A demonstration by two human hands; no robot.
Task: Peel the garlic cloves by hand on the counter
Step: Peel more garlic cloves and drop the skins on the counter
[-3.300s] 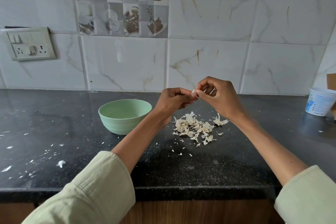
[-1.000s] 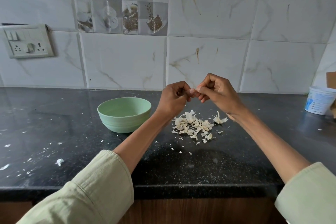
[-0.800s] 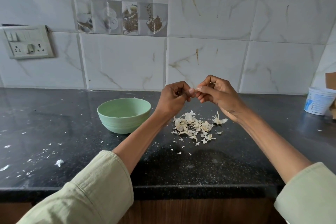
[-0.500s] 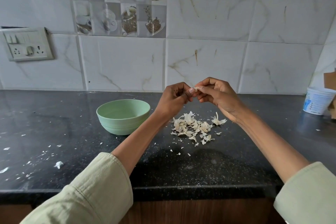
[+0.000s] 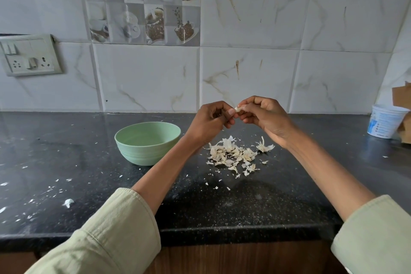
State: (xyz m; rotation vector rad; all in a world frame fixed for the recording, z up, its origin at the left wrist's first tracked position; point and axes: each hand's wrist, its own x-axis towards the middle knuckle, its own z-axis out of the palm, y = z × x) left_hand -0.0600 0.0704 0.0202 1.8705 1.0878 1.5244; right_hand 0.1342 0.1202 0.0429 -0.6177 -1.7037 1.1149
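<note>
Both hands meet above the black counter (image 5: 66,158). My right hand (image 5: 264,118) pinches a small pale garlic clove (image 5: 237,109) between thumb and fingertips. My left hand (image 5: 209,121) has its fingers curled, and its thumb and forefinger touch the same clove from the left. Most of the clove is hidden by the fingers. Below the hands lies a pile of white garlic skins (image 5: 233,154). A light green bowl (image 5: 148,142) stands left of the pile; its inside shows no cloves from this angle.
A white plastic tub (image 5: 385,121) stands at the far right next to a piece of brown cardboard (image 5: 402,98). Small white flakes are scattered over the left part of the counter. A switch and socket plate (image 5: 29,55) sits on the tiled wall.
The hands have stayed together above the skin pile. A bit more of the pale clove shows between the fingertips now than one second ago.
</note>
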